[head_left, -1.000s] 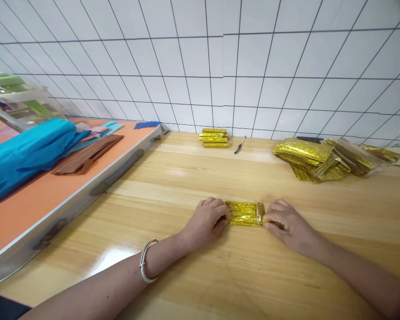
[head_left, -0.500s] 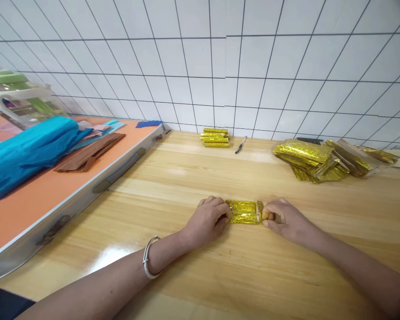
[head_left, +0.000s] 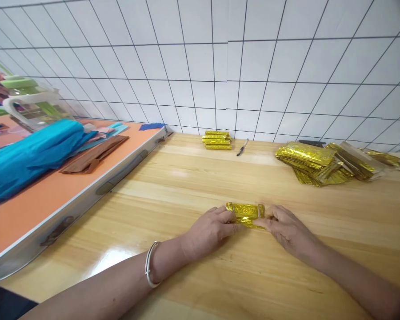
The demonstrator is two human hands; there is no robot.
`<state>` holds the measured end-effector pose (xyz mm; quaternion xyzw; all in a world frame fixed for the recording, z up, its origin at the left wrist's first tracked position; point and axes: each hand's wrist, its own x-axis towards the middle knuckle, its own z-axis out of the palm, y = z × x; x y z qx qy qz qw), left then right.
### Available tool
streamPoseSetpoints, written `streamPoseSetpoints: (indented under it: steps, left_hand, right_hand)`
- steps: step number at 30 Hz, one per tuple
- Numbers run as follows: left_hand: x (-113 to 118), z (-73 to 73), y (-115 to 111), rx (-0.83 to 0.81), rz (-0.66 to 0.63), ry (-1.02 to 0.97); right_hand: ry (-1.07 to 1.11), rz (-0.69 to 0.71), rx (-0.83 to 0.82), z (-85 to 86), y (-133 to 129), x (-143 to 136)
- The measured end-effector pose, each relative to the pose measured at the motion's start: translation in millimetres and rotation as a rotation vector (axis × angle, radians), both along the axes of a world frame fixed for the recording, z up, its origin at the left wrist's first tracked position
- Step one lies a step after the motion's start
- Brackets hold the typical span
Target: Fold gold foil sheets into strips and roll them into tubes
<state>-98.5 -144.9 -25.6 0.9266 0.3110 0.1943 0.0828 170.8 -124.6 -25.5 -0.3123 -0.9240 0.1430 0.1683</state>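
A small folded sheet of shiny gold foil point(head_left: 245, 210) lies on the wooden table, its two short ends turned in as narrow flaps. My left hand point(head_left: 210, 230) is closed on its left end, the thumb along the near edge and the fingertips over the flap. At the right end my right hand point(head_left: 289, 231) pinches the near corner, its thumb reaching over the lower edge. Parts of the foil's near edge are hidden under both thumbs.
Gold foil rolls point(head_left: 216, 140) lie near the tiled wall beside a pen point(head_left: 242, 147). A pile of gold foil sheets point(head_left: 306, 158) is at the back right. On the raised orange surface point(head_left: 86, 189) to the left lie blue material point(head_left: 33, 155), a brown folded piece point(head_left: 95, 155) and a clear jug point(head_left: 36, 104).
Both thumbs have moved in along the foil's near edge, and my right hand has shifted from the right end to the near corner. The near part of the foil now looks narrower.
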Motion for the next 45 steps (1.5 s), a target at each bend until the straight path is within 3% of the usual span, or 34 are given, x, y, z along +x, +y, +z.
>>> streamPoseSetpoints:
  steps: [6,12,17,23,28,36,41,45]
  left_hand:
    - [-2,0.5,2,0.045,-0.027,0.073]
    - [-2,-1.4,1,0.030,-0.017,0.126]
    - [-4,2.5,0,-0.020,0.012,0.137]
    - [-4,12.1,-1,-0.095,0.029,0.095]
    - [-5,8.0,-3,-0.045,0.025,0.077]
    - [-5,9.9,1,-0.040,0.026,0.053]
    - [-6,1.7,3,0.045,-0.014,0.045]
    - [-8,-2.3,0,0.075,-0.008,0.060]
  right_hand:
    - [-0.157,0.068,0.112,1.0,-2,-1]
    - [-0.210,0.062,0.115,-1.7,-2,-1]
    - [-0.248,0.062,0.054,7.0,-2,-3]
    - [-0.216,0.041,0.058,5.6,-3,1]
    - [-0.166,0.048,0.074,2.9,-4,6]
    - [-0.166,0.030,0.047,12.7,-4,0]
    - [0.026,0.007,-0.039,6.4,-9,8]
    - [0.173,-0.145,-0.104,1.8,-15,11]
